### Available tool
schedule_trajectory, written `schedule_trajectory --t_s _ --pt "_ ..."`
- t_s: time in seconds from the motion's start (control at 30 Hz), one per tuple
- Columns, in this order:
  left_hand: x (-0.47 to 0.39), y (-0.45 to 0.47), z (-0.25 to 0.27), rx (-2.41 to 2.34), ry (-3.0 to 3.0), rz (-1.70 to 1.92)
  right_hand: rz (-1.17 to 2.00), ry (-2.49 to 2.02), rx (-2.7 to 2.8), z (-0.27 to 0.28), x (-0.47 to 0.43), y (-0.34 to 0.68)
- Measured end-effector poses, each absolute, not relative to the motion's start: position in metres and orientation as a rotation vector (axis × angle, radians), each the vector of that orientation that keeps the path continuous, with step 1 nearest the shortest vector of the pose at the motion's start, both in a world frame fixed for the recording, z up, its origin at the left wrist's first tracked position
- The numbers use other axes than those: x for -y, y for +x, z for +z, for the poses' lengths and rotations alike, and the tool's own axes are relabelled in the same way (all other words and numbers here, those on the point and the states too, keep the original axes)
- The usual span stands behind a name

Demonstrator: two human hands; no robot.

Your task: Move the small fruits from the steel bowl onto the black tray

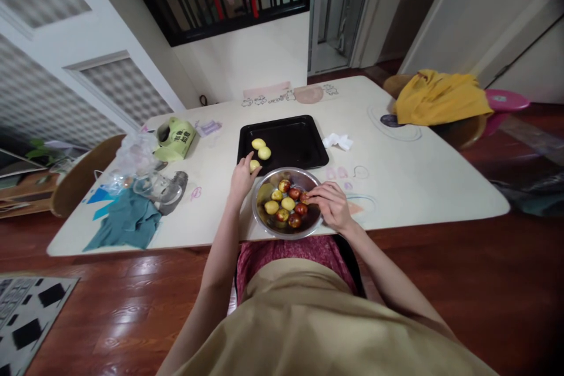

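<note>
In the head view, my left hand (242, 179) has its fingers closed round a lemon (254, 165) at the near left corner of a black baking tray (293, 144). Two more lemons, one behind (258, 144) and one beside it (264, 153), lie on the tray's left side. Just in front of me stands a shiny metal bowl (259, 220) with several yellow and red-brown fruits in it. My right hand (333, 204) reaches over the bowl's right rim, its fingertips pinched on a small red fruit (304, 197). Part of that fruit is hidden by the fingers.
Crumpled white tissue (338, 141) lies right of the tray on the white table (418, 188). To the left are a green bag (176, 138), clear plastic (136, 155) and a teal cloth (127, 220). A yellow cloth (440, 100) hangs over a chair at the right.
</note>
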State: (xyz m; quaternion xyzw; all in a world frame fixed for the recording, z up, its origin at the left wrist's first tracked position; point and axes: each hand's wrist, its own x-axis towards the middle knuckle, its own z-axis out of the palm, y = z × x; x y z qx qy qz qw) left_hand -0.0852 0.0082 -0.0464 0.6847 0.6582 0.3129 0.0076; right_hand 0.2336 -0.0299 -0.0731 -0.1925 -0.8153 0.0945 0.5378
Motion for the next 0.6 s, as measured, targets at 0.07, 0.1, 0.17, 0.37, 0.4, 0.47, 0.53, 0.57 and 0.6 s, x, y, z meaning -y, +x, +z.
schedule_trajectory --t_s 0.07,0.1,0.17,0.37,0.4,0.47,0.53,0.57,0.6 --pt "0.000 -0.083 -0.037 -1.986 2.094 1.083 0.224 -0.457 1.937 -0.073 0.030 0.233" --pt "0.006 -0.081 -0.031 -1.936 2.080 1.143 0.224 -0.463 1.939 -0.073 0.030 0.233" --pt "0.021 -0.073 -0.018 -1.832 2.080 1.236 0.222 -0.477 1.942 -0.074 0.030 0.233" --pt "0.065 -0.032 0.000 -1.532 2.249 1.175 0.237 -0.480 1.948 -0.076 0.029 0.234" --pt "0.069 -0.026 -0.002 -1.480 2.273 1.139 0.239 -0.485 1.949 -0.076 0.029 0.234" --pt "0.074 -0.018 -0.007 -1.405 2.312 1.058 0.235 -0.488 1.948 -0.075 0.030 0.234" --pt "0.076 -0.014 -0.013 -1.372 2.340 0.989 0.224 -0.475 1.946 -0.073 0.030 0.234" --pt "0.077 -0.013 -0.015 -1.366 2.352 0.964 0.218 -0.465 1.943 -0.072 0.030 0.234" --pt "0.077 -0.013 -0.016 -1.364 2.362 0.949 0.214 -0.456 1.941 -0.072 0.030 0.233"
